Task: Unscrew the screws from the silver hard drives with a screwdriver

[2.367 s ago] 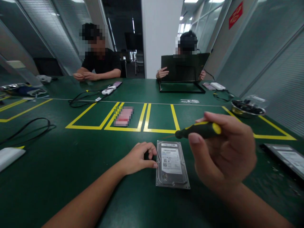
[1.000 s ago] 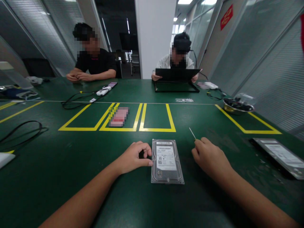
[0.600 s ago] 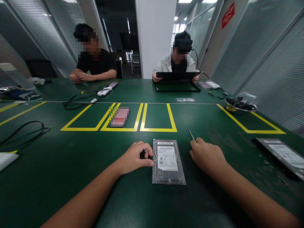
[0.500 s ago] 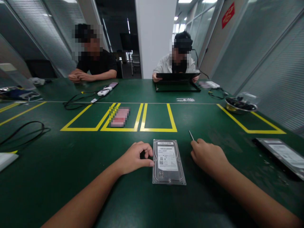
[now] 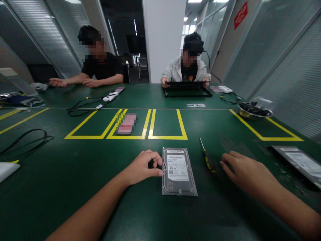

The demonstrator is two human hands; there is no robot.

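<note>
A silver hard drive (image 5: 179,172) with a white label lies flat on the green table, its label facing up. At its left edge is my left hand (image 5: 146,167), thumb and curled fingers apart, the tips touching or almost touching the drive's side. A screwdriver (image 5: 207,160) with a yellow and black handle lies to the right of the drive, its metal tip pointing away from me. Beyond that handle my right hand (image 5: 242,167) hovers low or rests on the table, fingers loosely bent with nothing in them. Its fingertips are apart from the screwdriver.
Another drive-like unit (image 5: 298,164) lies far right, with small bits beside it. A metal bowl (image 5: 254,112) of dark items stands behind. Yellow tape (image 5: 168,137) marks boxes, one holding a pink, blurred-out object (image 5: 127,124). Across the table, one person holds a black frame (image 5: 188,88); another sits left.
My right hand has let go of the screwdriver and moved right, leaving it on the table. My left hand stays by the drive. The person at left has spread their hands apart.
</note>
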